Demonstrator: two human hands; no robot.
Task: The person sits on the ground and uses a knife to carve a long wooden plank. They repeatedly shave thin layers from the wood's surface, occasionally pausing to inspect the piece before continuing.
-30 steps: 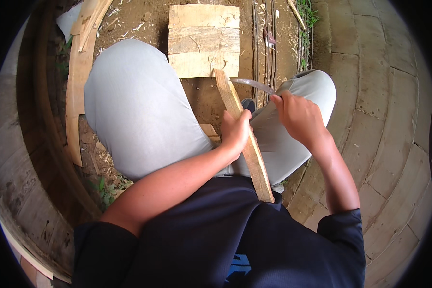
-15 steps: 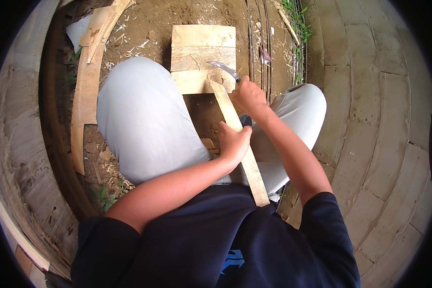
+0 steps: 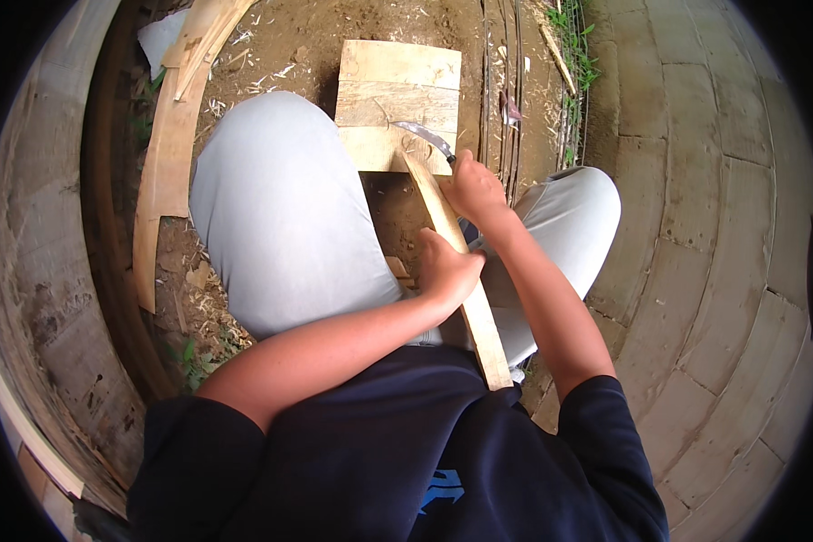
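Scene: We look down on a seated person in pale grey trousers and a dark blue shirt, working over bare soil strewn with wood shavings.
Containers: We see none; nothing here is held inside anything.
Wooden slat: A long, narrow pale slat runs between the knees. Its long axis slants from the person's lap, at lower right, up and to the left; its far tip points at, and rests on, the near edge of the wooden block.
Block: A squarish slab of pale planks on the soil ahead of the knees.
Left hand: The left hand is clenched round the slat at about mid-length.
Right hand: The right hand is closed on the handle of a curved knife, just beside the slat's far end.
Knife: Its blade arcs up and to the left, lying over the block's near edge, by the slat's tip.
Surroundings: Bent wooden strips lie on the soil to the left; paving stones lie to the right.
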